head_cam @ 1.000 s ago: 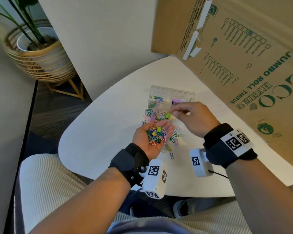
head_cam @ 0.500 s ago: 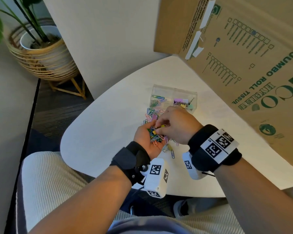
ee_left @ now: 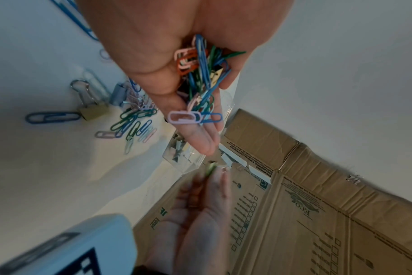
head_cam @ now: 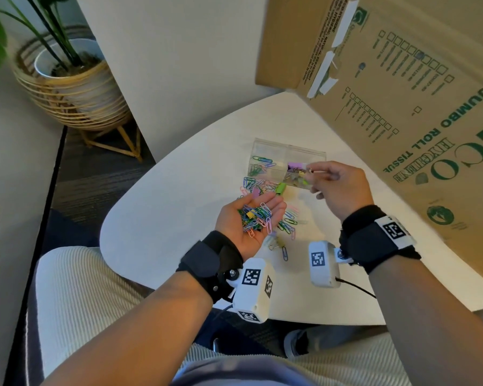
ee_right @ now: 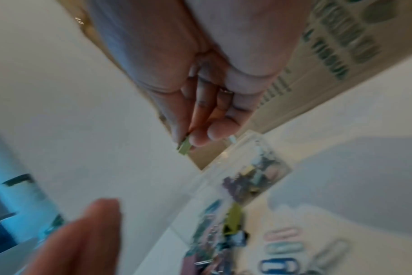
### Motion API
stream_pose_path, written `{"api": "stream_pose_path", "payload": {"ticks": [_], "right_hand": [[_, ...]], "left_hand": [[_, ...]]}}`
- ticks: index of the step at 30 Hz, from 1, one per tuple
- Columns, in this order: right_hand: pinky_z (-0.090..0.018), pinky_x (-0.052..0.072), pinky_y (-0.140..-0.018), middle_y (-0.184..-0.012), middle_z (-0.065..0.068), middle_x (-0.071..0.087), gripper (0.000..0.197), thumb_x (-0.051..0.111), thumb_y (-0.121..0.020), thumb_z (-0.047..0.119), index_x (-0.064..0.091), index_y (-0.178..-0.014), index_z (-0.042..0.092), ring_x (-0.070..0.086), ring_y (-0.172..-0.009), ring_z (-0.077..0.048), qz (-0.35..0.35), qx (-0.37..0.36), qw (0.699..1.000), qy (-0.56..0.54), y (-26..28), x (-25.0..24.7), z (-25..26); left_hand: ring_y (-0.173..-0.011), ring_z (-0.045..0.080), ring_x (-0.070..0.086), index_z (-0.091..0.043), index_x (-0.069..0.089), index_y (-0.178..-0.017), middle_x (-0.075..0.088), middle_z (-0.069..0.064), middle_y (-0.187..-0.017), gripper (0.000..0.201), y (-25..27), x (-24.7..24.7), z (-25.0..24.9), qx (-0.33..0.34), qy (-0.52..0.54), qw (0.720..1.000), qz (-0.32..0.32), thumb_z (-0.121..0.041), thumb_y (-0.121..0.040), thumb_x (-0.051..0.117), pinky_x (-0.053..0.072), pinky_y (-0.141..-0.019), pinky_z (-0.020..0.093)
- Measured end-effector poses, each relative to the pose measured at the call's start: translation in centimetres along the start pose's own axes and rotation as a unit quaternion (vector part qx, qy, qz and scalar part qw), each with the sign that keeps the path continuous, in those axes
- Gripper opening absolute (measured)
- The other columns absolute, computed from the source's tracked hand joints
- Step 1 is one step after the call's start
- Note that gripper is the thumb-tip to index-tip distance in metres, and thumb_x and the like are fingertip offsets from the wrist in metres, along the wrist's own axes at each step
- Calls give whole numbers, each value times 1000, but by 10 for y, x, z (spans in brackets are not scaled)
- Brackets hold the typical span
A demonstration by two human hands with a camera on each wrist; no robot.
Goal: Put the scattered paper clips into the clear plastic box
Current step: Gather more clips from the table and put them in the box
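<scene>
My left hand (head_cam: 275,204) is held palm up above the white table (head_cam: 179,207), cupping a heap of coloured paper clips (head_cam: 255,215); the same heap of clips (ee_left: 200,74) fills the left wrist view. My right hand (head_cam: 314,174) pinches a small green clip (ee_right: 183,148) between thumb and fingertips, just over the right compartment of the clear plastic box (head_cam: 287,151). The left compartment holds a few paper clips. More loose clips (head_cam: 287,221) lie on the table under and around my left hand.
A green binder clip (head_cam: 280,188) lies at the box's near wall. A large cardboard box (head_cam: 402,93) leans over the table's right side, close behind my right hand. A potted plant (head_cam: 67,79) stands on the floor at far left. A yellow binder clip (ee_left: 89,109) lies near the table's front edge.
My right hand has left the heap in my left palm and moved up and right to above the box, pinching a small green clip. The left hand has stayed put.
</scene>
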State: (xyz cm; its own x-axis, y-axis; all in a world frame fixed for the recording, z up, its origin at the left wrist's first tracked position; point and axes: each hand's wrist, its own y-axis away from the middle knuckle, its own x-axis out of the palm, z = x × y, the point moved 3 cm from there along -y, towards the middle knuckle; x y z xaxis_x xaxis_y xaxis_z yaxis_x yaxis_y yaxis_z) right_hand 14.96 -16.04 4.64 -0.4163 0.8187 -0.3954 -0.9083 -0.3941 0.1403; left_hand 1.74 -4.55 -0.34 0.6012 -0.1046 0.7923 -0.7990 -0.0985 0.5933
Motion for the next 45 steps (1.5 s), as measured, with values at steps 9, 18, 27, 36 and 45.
{"api": "stream_pose_path", "payload": {"ticks": [9,18,27,36,45], "right_hand": [[-28,52,-89,-83,10,72,12,74,-81,19,72,-75,29,64,-83,-11,-106,20,994,-2,-33,-16,-7],[-13,44,-71,-93,9,69,12,68,-88,17,73,-92,27,58,-76,-2,31,-87,988,121,3,18,20],[-9,42,-59,-80,9,73,8,77,-79,19,73,-86,21,59,-62,2,220,-92,952,191,45,34,33],[-23,51,-64,-64,14,64,13,79,-75,21,71,-84,25,58,-61,-1,176,-70,945,266,49,43,29],[-3,36,-63,-81,1,68,28,74,-82,19,72,-105,33,54,-71,3,145,-139,945,258,43,49,34]], "left_hand": [[-91,39,62,9,59,-104,69,27,-92,41,0,2,2,-8,-8,1000,-2,-25,-101,38,53,-76,47],[-89,44,64,10,61,-102,68,28,-95,45,-4,-6,-1,-8,0,1000,-1,-27,-102,34,53,-79,51],[-70,35,71,3,61,-103,70,23,-88,43,-1,-1,-9,19,-2,1000,-2,-28,-101,32,59,-54,38],[-81,33,69,3,61,-104,71,20,-92,43,1,10,-9,45,-11,999,10,-28,-102,31,52,-67,43],[-81,28,70,-1,60,-111,65,17,-101,44,-3,6,-4,26,-3,1000,15,-33,-101,32,57,-65,29]]}}
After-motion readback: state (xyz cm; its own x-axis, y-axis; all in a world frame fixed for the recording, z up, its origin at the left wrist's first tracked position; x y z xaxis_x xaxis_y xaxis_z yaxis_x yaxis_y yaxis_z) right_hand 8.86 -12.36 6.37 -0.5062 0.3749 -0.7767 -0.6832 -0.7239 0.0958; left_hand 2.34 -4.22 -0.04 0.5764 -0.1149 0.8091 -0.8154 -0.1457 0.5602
